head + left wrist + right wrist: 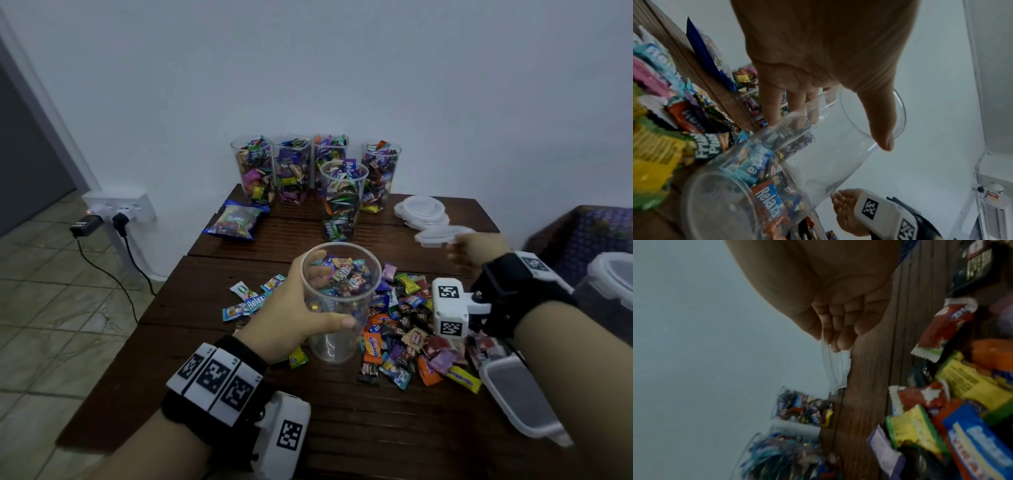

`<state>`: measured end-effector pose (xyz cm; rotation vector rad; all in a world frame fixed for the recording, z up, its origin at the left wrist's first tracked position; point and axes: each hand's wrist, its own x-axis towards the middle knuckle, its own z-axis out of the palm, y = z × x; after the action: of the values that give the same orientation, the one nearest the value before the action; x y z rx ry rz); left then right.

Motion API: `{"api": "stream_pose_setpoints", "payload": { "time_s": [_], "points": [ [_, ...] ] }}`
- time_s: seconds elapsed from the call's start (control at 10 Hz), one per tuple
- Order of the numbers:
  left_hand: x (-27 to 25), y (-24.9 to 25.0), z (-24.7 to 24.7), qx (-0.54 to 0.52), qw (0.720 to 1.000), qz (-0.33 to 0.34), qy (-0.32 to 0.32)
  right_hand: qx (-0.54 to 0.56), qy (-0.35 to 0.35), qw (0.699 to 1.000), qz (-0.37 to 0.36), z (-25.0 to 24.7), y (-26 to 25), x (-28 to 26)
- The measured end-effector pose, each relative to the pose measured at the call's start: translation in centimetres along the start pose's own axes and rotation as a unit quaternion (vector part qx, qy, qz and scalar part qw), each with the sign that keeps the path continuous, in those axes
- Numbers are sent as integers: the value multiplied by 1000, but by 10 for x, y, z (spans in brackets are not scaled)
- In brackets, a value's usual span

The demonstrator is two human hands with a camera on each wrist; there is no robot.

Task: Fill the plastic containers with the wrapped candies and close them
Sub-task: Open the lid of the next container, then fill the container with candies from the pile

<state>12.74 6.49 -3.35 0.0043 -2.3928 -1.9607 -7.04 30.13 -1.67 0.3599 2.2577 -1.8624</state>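
My left hand [329,298] grips a clear plastic cup [342,339] near its rim, just above the brown slatted table [376,428]. In the left wrist view the left hand [828,129] wraps the cup [828,162], with wrapped candies low inside it. My right hand [459,250] pinches a clear round lid [438,236], blurred, above the table to the right of the cup. The right wrist view shows the right hand [830,337] holding the thin lid [835,366] edge-on. A loose pile of wrapped candies [411,329] lies right of the cup.
Several candy-filled cups [342,198] without lids stand at the table's back by the wall. A stack of lids [423,209] lies back right, a candy bag [236,219] back left. Rectangular lidded boxes [520,401] sit at the right edge. A power strip [120,205] is on the floor.
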Motion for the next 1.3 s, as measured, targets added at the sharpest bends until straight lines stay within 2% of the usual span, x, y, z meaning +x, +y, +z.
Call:
{"api": "stream_pose_setpoints", "payload": {
  "time_s": [0.2, 0.3, 0.5, 0.6, 0.7, 0.8, 0.9, 1.0, 1.1, 1.2, 1.3],
  "points": [
    [3, -3, 0, 10, 1000, -5, -1, -8, 68, 994, 80, -2, 15, 21],
    [3, -4, 0, 13, 1000, -6, -1, -60, 68, 991, 97, 1, 11, 11],
    [3, -5, 0, 20, 1000, -3, 0, -143, 78, 983, 82, 3, 9, 1],
    [3, -5, 0, 24, 1000, -6, 3, -370, 91, 925, 1, -1, 8, -5],
    [2, -5, -1, 35, 999, -12, -1, -422, 60, 904, -29, 5, 2, -14],
    [1, 0, -14, 101, 992, -21, -67, -464, 21, 882, -83, 15, -2, -12],
    [9, 1, -45, 247, 963, -46, -93, -516, -47, 845, -129, 27, -9, -20],
    [29, 5, -71, 420, 901, -79, -70, -566, -148, 794, -164, 43, -14, -31],
    [56, 6, -76, 486, 861, -107, -101, -620, -230, 722, -202, 67, -12, -35],
    [86, -2, -66, 529, 826, -107, -165, -676, -274, 645, -226, 93, -7, -34],
    [108, -5, -49, 586, 768, -92, -242, -701, -297, 608, -226, 105, -8, -35]
  ]
}}
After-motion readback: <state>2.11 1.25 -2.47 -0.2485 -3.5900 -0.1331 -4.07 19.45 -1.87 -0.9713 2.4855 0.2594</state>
